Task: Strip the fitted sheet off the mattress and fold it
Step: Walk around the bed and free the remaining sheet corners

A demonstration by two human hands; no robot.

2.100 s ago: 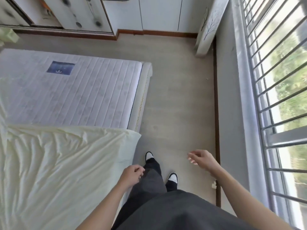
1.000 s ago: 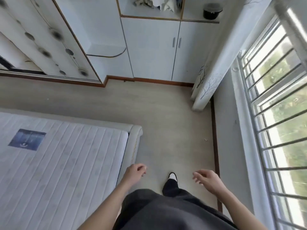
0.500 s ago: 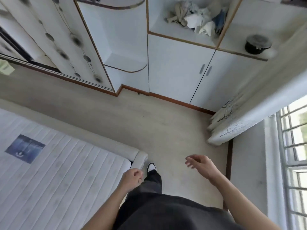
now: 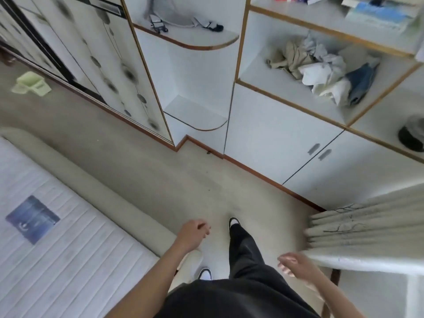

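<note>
Mattress (image 4: 68, 249): your landmark; the quilted top lies bare at lower left, its blue label (image 4: 32, 219) showing, so this end is already stripped.
Fitted sheet: not in view from here; you cannot tell where it lies, and I judge it sits on the part of the mattress outside the frame.
Left hand (image 4: 192, 232): hangs just past the mattress's foot corner, fingers loosely curled, holding nothing, because you are walking rather than working.
Right hand (image 4: 296, 265): well clear of the mattress on the far side of your legs, fingers relaxed and slightly spread, also carrying nothing; it is blurred.
Feet: one shoe (image 4: 234, 222) steps out beyond the mattress corner, the other shoe (image 4: 205, 274) is beside it, which suggests you are rounding the foot of the bed.
Cabinets (image 4: 275, 143): across the floor from the mattress, doors closed, crumpled clothes (image 4: 321, 70) on an open shelf above.
Curtain (image 4: 367, 228): bunched beyond your right hand, narrowing the walkway.
Green item (image 4: 31, 83): on the floor, far past the mattress's foot edge.
</note>
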